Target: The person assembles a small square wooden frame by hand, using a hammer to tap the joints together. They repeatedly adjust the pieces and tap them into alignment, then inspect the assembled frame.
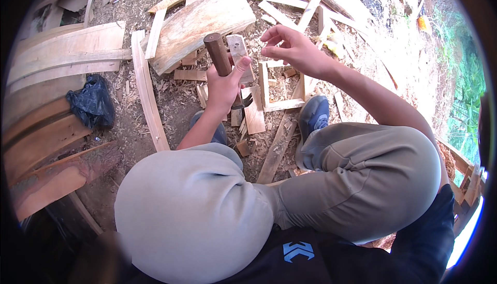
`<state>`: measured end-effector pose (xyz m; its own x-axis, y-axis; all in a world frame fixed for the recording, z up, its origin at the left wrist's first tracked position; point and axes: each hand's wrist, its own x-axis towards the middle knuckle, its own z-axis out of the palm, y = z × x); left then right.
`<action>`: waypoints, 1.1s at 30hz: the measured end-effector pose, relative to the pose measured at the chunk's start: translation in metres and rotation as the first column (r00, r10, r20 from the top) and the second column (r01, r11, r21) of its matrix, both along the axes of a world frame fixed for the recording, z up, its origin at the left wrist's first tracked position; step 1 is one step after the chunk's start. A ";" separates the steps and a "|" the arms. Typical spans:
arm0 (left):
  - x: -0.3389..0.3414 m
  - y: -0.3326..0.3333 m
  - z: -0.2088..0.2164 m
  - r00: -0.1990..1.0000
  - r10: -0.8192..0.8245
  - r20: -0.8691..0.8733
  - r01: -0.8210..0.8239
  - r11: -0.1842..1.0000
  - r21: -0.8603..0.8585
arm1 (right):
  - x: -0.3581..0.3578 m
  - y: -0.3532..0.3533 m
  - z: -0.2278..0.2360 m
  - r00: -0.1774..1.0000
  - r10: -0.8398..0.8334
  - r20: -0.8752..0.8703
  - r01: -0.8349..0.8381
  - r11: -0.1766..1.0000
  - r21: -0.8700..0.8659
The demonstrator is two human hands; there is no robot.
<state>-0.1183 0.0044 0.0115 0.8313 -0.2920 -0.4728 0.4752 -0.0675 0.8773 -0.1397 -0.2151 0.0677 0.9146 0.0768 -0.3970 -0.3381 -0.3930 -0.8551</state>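
My left hand [223, 90] is closed round the brown wooden handle [218, 55] of a hammer, whose dark claw head [243, 102] hangs below the fist. Right behind its thumb and fingers stands a pale wood block [237, 47] with small dark marks on its face; whether the same hand grips it too, I cannot tell. My right hand [295, 51] hovers to the right of the block, fingers bent and apart, with nothing visible in them. Below that hand, a small rectangular frame [282, 105] of wood strips lies on the ground between my shoes.
A thick wood slab [202, 22] lies ahead, with a long plank [148, 95] to its left. More boards [67, 51] and a black plastic bag [92, 102] are at the left. Offcuts and shavings cover the ground round my shoes [313, 114]. Green plants [466, 77] grow at the right.
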 end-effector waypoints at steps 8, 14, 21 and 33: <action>0.008 0.010 -0.001 0.999 -0.012 0.039 0.016 0.996 -0.091 | 0.004 -0.001 -0.008 0.997 -0.032 -0.075 0.040 0.994 0.098; 0.019 0.001 0.012 0.989 -0.058 0.138 0.059 0.998 0.000 | 0.004 0.009 -0.003 0.997 0.042 -0.070 -0.029 0.984 0.177; 0.014 0.014 0.001 0.989 0.132 0.072 -0.128 0.990 -0.057 | 0.067 -0.009 -0.004 0.794 0.129 0.594 0.139 0.913 -0.383; 0.011 0.011 0.004 0.994 0.060 0.086 -0.048 0.989 -0.142 | 0.095 0.001 -0.064 0.621 0.343 0.705 0.115 0.850 -0.514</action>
